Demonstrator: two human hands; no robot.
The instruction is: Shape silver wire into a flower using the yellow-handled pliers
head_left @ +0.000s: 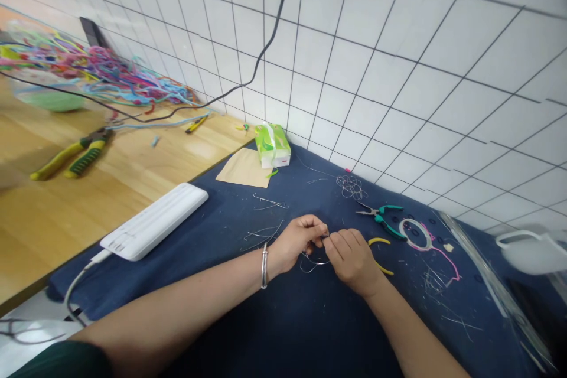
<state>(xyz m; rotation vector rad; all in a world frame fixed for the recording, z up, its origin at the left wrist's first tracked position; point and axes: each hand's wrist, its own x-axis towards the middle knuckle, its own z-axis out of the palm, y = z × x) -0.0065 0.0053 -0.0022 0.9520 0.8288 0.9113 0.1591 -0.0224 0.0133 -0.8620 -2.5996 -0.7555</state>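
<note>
My left hand [296,242] and my right hand [352,261] meet fingertip to fingertip above the dark blue cloth. Both are closed in a pinch on thin silver wire; a curved loop of wire [315,263] hangs just below the fingers. The exact spot where they grip is hidden by the fingers. Yellow handles [381,241] show behind my right hand, and the rest of that tool is covered. Beyond it lie needle-nose pliers with teal handles [390,218]. Loose wire pieces [261,235] are scattered left of my left hand.
A white power bank [155,221] with a cable lies at left. Behind are a tissue pack [272,144], a beige pouch [243,169] and coiled wire [351,187]. A white ring-shaped spool [415,234] lies right. Yellow-green pliers [73,156] rest on the wooden table [177,150].
</note>
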